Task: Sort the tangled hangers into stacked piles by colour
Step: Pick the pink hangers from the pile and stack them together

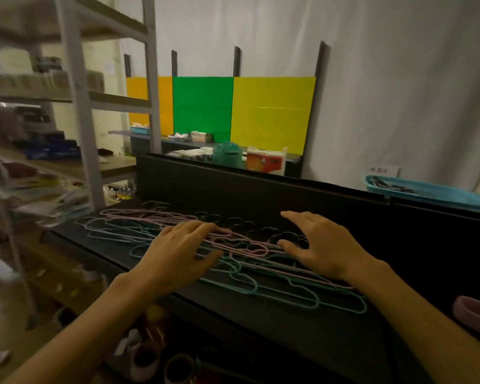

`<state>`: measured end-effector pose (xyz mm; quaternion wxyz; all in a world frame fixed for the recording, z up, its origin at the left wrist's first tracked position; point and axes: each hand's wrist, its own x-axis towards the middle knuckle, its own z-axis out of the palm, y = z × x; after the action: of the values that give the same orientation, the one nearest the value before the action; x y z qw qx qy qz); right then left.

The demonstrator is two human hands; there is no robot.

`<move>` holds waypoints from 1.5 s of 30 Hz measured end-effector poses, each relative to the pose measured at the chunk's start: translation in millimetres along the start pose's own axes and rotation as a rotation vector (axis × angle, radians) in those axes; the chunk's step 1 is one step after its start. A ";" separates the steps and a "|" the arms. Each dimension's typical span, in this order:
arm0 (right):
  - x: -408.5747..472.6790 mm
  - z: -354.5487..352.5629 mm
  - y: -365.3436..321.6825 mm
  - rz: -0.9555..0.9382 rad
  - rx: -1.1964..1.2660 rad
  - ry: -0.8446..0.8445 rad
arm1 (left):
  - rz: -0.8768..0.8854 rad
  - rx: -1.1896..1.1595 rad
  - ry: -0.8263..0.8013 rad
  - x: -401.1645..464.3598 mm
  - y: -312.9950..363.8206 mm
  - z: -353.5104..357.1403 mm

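A tangle of thin wire hangers lies across the black table (275,322). Pink hangers (139,216) run from the far left toward the middle, pale blue hangers (108,231) lie at the left, teal hangers (288,293) spread along the near edge, and black hangers (250,227) sit behind them, hard to see against the table. My left hand (182,250) rests flat on the pink and teal hangers with fingers straight. My right hand (320,243) hovers or rests just right of it, fingers spread, over the black hangers and the pink ones' right ends.
A black back panel (233,178) rises behind the table. A blue tray (427,192) sits at the far right, a pink object (474,314) at the right edge. Metal shelving (78,106) full of goods stands left. Shoes and clutter lie on the floor below.
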<state>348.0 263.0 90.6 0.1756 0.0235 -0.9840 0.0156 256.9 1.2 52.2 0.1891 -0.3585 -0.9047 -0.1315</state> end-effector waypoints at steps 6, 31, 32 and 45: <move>51.5 28.0 -65.5 0.044 0.095 -0.024 | -0.048 -0.032 -0.015 -17.0 -102.6 -11.4; 288.2 209.6 -215.1 -0.096 0.087 -0.336 | -0.169 -0.096 -0.151 72.8 -389.4 49.6; 290.9 211.4 -219.2 -0.103 0.060 -0.343 | -0.171 -0.092 -0.154 76.9 -397.3 52.5; 300.2 210.5 -267.9 0.120 0.052 -0.437 | 0.006 -0.260 -0.232 131.0 -464.8 81.3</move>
<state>8.0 -24.9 3.2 -0.0437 -0.0279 -0.9976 0.0459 -175.8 -219.2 -10.9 0.0358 -0.3955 -0.8946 -0.2047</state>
